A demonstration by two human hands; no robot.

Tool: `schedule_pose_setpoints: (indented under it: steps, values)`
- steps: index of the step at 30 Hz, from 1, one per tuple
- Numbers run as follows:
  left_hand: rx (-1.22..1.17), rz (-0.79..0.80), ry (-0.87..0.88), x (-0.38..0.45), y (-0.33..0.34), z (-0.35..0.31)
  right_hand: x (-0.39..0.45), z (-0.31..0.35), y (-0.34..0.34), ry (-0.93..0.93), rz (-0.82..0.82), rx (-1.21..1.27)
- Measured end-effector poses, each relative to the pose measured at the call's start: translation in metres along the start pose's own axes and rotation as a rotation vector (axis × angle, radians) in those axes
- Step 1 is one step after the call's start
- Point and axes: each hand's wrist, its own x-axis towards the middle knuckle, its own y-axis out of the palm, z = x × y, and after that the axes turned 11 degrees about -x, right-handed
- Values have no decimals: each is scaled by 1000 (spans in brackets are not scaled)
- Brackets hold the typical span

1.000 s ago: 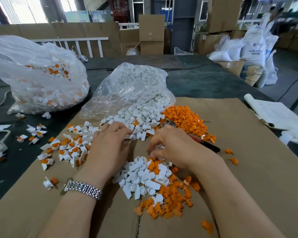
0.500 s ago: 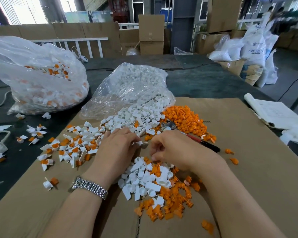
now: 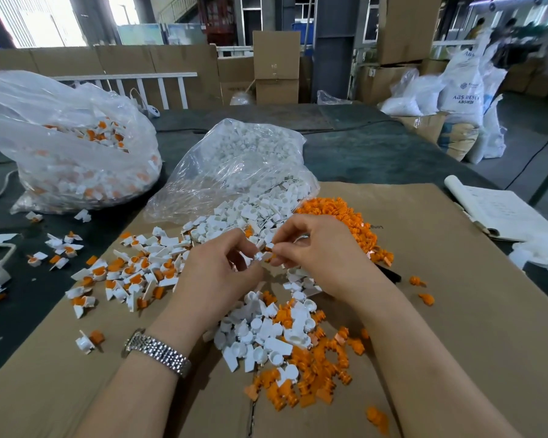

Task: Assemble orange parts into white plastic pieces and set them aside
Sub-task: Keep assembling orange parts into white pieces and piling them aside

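Note:
My left hand [image 3: 217, 275] and my right hand [image 3: 317, 251] meet fingertip to fingertip above the cardboard sheet [image 3: 440, 327]. Between them sits a small white plastic piece [image 3: 260, 256], pinched by my left fingers. My right fingers pinch a small orange part [image 3: 272, 257] against it. Under my wrists lies a mixed heap of white pieces [image 3: 266, 336] and orange parts [image 3: 310, 384]. A pile of orange parts [image 3: 345, 216] lies behind my right hand. Assembled white-and-orange pieces [image 3: 133, 273] are spread to the left.
An open clear bag of white pieces [image 3: 241, 165] spills toward my hands. A second bag [image 3: 70, 153] with assembled pieces stands at the far left. A notebook [image 3: 500, 210] lies at the right edge. A dark pen [image 3: 391, 275] pokes out behind my right wrist.
Both hands have lifted off the piles and come together at the fingertips, now holding a white piece and an orange part between them.

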Motion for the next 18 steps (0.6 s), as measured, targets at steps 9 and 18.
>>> schedule_pose_setpoints:
  steps: [9,18]
  values:
    - [-529,95,-271,-3,-6,-13,-1,2,-2,-77,-95,65]
    - [-888,90,-371,-1,-10,-15,-2,3,3,-106,-100,100]
